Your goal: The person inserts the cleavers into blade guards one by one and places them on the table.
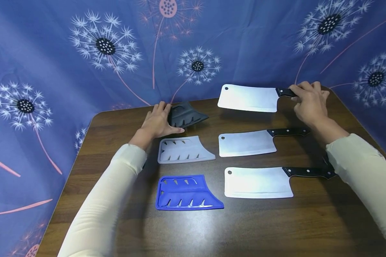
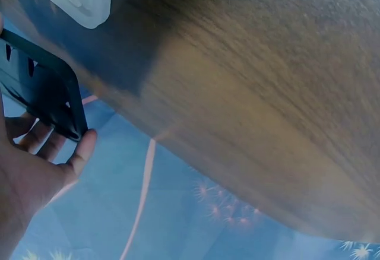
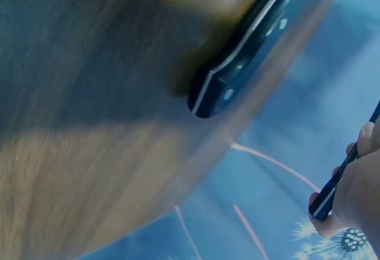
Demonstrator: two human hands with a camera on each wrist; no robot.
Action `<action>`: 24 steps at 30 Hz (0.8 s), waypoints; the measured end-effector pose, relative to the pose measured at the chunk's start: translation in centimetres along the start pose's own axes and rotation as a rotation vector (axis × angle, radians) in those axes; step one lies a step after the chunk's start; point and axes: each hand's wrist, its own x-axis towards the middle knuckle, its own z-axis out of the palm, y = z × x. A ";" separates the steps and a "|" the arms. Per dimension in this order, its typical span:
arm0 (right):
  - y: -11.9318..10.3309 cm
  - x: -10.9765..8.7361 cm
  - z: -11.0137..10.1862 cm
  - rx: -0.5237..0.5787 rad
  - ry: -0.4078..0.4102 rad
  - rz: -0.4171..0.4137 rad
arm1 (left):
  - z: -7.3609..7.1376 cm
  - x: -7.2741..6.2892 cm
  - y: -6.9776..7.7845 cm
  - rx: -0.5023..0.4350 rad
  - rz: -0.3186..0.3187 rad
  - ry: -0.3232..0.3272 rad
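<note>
Cream sleeves [image 1: 94, 214] nearest; arms extended to the far side

Two rows are noted on the wooden table [image 1: 186, 239]. At left, a blue cover [image 1: 186, 194] is laid on the near side, with a white cover [image 1: 180, 151] beyond it. At right, a near cleaver [image 1: 258, 182] and a middle cleaver [image 1: 247, 144] are set down flat, handles to the right.

Farthest out, a black cover [image 1: 186, 114] is gripped at its left end by the left hand [image 1: 157, 123], fingers at its far corner, thumb spread along the near side. It is held tilted, its pointed corner turned right.

Across from it, the far cleaver [image 1: 249, 98] is held by the right hand [image 1: 310, 101], fingers curled round the rear of the handle, the front part left uncovered. By its shadow, the blade is judged to be lifted.

Key relation: the blade's long axis is run left to right, its free end aimed at the black cover's side. Only a small gap is seen between that end and the pointed corner; the cover is set slightly nearer the wearer and out of line with the blade. Which side of the cover is open cannot be told.
</note>
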 end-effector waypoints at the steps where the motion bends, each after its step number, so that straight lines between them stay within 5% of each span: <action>1: -0.1 -0.1 -0.2 0.006 0.020 -0.011 | -0.1 -0.2 0.1 0.010 0.014 0.015; 14: -1.9 -1.7 -1.9 0.096 0.245 -0.158 | -1.2 -1.8 1.2 0.128 0.171 0.211; 24: -2.6 -2.3 -2.6 0.130 0.383 -0.252 | -2.0 -2.5 1.7 0.182 0.251 0.455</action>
